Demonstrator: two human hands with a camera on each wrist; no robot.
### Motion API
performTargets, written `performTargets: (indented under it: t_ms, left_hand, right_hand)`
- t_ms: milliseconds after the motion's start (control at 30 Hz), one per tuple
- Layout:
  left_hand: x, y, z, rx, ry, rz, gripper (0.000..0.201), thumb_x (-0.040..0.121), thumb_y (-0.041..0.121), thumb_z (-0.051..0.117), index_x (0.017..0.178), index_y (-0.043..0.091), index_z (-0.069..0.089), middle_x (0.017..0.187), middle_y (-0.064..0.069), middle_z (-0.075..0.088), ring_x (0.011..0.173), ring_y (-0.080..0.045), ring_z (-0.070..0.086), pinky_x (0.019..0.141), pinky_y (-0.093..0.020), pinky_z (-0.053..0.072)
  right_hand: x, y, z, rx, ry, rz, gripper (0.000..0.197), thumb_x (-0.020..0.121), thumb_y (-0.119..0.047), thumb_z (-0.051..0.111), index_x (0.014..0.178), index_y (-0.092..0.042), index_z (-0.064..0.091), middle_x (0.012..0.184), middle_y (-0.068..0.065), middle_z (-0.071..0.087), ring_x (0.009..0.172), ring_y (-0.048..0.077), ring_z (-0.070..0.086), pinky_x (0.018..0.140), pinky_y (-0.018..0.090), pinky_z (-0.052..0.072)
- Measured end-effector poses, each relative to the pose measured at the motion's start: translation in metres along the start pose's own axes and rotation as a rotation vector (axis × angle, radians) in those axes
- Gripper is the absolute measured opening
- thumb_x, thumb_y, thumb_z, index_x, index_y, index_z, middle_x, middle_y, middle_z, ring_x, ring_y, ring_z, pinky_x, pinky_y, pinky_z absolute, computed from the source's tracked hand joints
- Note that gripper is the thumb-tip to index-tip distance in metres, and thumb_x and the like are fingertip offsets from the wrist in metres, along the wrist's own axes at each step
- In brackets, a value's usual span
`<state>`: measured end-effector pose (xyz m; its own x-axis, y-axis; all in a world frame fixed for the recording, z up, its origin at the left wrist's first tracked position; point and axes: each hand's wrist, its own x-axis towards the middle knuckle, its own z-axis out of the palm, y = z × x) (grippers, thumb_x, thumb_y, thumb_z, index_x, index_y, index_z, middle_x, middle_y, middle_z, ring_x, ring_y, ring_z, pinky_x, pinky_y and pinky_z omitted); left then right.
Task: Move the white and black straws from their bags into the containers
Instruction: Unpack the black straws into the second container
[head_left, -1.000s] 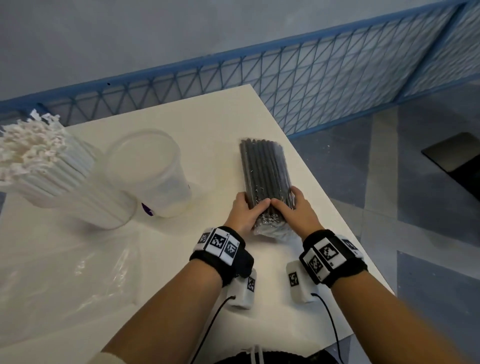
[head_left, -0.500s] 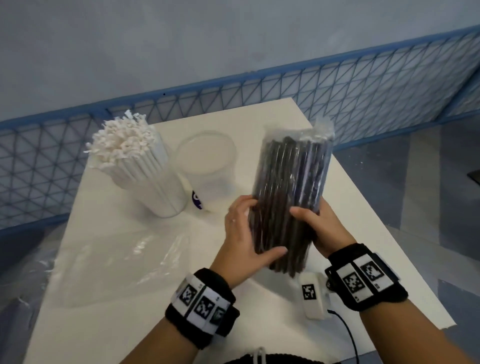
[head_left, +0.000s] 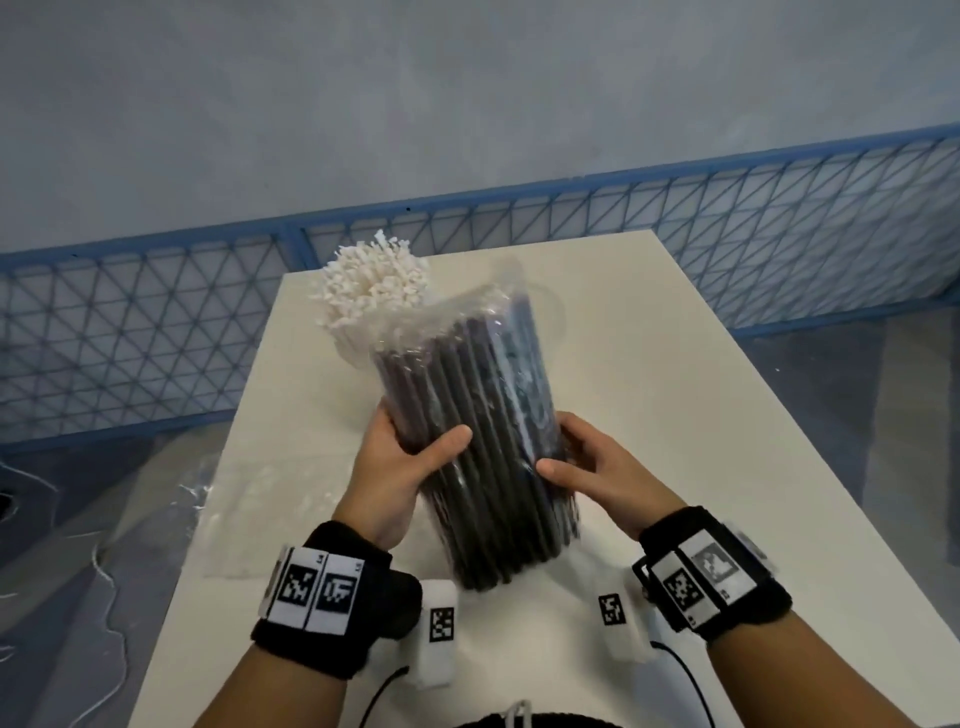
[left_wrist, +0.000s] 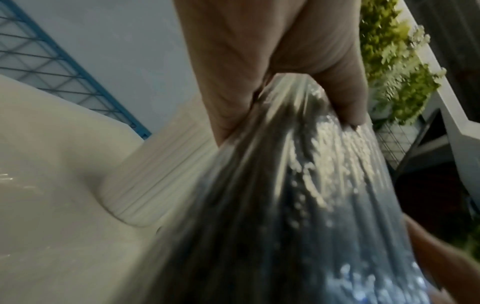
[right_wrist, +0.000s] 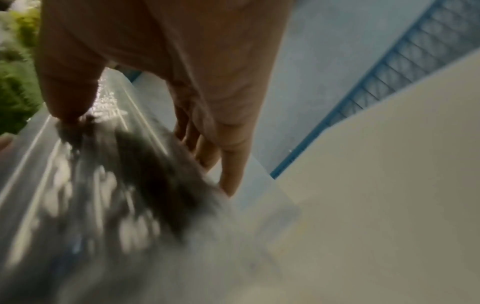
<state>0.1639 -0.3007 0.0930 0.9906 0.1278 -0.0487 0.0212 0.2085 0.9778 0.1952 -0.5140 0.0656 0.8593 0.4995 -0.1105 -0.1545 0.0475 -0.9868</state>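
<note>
Glossy crinkled bag of black straws (head_left: 483, 441)

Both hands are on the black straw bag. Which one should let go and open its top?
Probably the right hand: only its thumb and fingertips touch the bag of black straws, while the left hand wraps it more fully and can keep it upright. The top's seal is unclear.

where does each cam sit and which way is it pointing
Head: on the head, facing forward and down at the table; shows left hand and right hand holding the bag of black straws, both forearms.
Left wrist: along the left hand toward the bag, white straws beyond.
Right wrist: along the right hand over the bag.
Shared: all see the bag.
</note>
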Motion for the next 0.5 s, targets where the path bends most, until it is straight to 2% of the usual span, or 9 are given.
performTargets:
  t_ms: [100,233,300,400,500]
  left_hand:
    - [0.003,0.010,-0.015,-0.171,0.066,0.030,0.098,0.048,0.034,0.092,0.127,0.000,0.046,0.116,-0.011,0.066,0.108,-0.026,0.064,0.086,-0.038,0.056]
    - [0.001,0.012,-0.029,-0.393,0.087,0.036,0.095,0.056,0.034,0.089,0.133,0.003,0.043,0.123,-0.013,0.061,0.115,-0.029,0.059,0.092,-0.046,0.053]
    - [-0.001,0.009,-0.031,-0.469,0.083,0.006,0.100,0.059,0.035,0.088,0.140,0.005,0.037,0.130,-0.014,0.057,0.120,-0.031,0.056,0.094,-0.049,0.051]
    - [-0.003,0.008,-0.031,-0.517,0.100,-0.019,0.104,0.057,0.038,0.088,0.141,0.008,0.037,0.125,-0.011,0.061,0.116,-0.028,0.059,0.092,-0.047,0.053]
    - [-0.002,0.010,-0.040,-0.533,0.135,0.015,0.107,0.055,0.040,0.089,0.143,0.011,0.036,0.127,-0.008,0.061,0.117,-0.027,0.059,0.095,-0.048,0.050]
  right_hand:
    - [0.005,0.000,0.003,-0.112,0.008,0.005,0.051,0.066,-0.040,0.073,0.113,-0.025,0.058,0.110,-0.003,0.067,0.105,0.015,0.063,0.093,0.030,0.049]
    - [0.009,0.007,0.014,-0.003,0.038,0.025,0.091,0.047,-0.053,0.086,0.126,-0.028,0.047,0.120,0.000,0.063,0.109,0.020,0.063,0.094,0.038,0.051]
    - [0.012,0.011,0.026,0.129,0.054,0.042,0.102,0.044,-0.051,0.088,0.131,-0.028,0.041,0.125,0.003,0.061,0.111,0.024,0.062,0.093,0.044,0.052]
    - [0.016,0.013,0.041,0.187,0.078,0.029,0.100,0.050,-0.048,0.087,0.134,-0.021,0.040,0.128,0.007,0.060,0.118,0.027,0.058,0.099,0.049,0.046]
    - [0.017,0.008,0.040,0.174,0.129,-0.012,0.094,0.052,-0.048,0.086,0.132,-0.019,0.043,0.126,0.006,0.062,0.116,0.024,0.060,0.100,0.044,0.046]
